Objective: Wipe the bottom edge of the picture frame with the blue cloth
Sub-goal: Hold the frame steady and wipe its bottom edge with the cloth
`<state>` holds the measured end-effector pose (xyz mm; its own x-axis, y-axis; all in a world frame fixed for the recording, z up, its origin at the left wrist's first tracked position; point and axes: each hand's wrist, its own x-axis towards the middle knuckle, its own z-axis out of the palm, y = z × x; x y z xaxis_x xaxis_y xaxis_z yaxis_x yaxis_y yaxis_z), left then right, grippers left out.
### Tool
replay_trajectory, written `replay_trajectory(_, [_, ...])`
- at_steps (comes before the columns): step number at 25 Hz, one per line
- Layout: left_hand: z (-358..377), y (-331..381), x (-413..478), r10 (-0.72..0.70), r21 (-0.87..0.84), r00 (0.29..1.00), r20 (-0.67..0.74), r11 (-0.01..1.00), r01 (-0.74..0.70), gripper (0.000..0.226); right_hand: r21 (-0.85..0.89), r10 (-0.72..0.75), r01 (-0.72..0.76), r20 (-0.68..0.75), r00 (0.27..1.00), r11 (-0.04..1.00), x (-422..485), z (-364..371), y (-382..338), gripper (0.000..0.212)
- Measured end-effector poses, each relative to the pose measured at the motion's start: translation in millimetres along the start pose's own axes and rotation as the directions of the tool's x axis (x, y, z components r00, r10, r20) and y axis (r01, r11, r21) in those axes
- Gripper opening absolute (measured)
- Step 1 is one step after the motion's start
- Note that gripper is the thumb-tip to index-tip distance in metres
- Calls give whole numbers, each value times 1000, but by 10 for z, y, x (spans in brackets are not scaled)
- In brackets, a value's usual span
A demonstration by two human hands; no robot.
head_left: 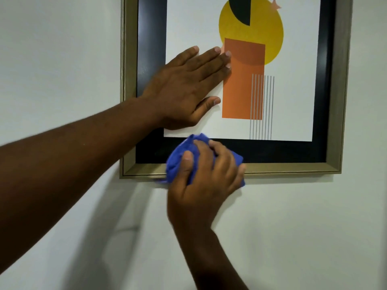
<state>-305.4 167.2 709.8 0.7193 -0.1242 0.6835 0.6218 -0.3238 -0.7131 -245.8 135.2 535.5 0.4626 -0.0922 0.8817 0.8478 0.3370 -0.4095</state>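
Observation:
A picture frame [293,168] with a dull gold moulding and a black inner border hangs on a pale wall. It holds a print of a yellow circle, an orange rectangle and grey stripes. My left hand [188,88] lies flat and open on the glass at the lower left, fingers pointing right. My right hand [201,181] is closed around a bunched blue cloth [178,162], which is pressed against the frame's bottom edge left of its middle. The cloth covers that stretch of the moulding and hangs slightly below it.
The pale wall [314,227] surrounds the frame on the left, right and below. My left forearm crosses the frame's lower left corner. The frame's top runs out of view.

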Motion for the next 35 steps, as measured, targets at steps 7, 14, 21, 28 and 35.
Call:
replay_trajectory(7, [8,-17,-18,-5,0,1000,-13,1000,5,67,-32,-402,414,187,896,910,-105,-8,86,28])
replay_trajectory(14, [-22,-12,-23,-13,-3,999,32,1000,13,70,-73,-393,409,171,903,909,329,-396,868,26])
replay_trajectory(21, [-250,216,-39,-140,-143,968,210,975,172,60,-163,-208,273,332,920,948,509,-767,1008,38])
replay_trajectory(28, [-695,175,264,-190,-255,819,541,891,375,69,-82,-229,299,467,854,951,115,-472,71,28])
replay_trajectory(35, [-970,632,-322,-686,-523,681,257,493,695,36,132,-398,407,611,685,904,274,-457,-118,23])
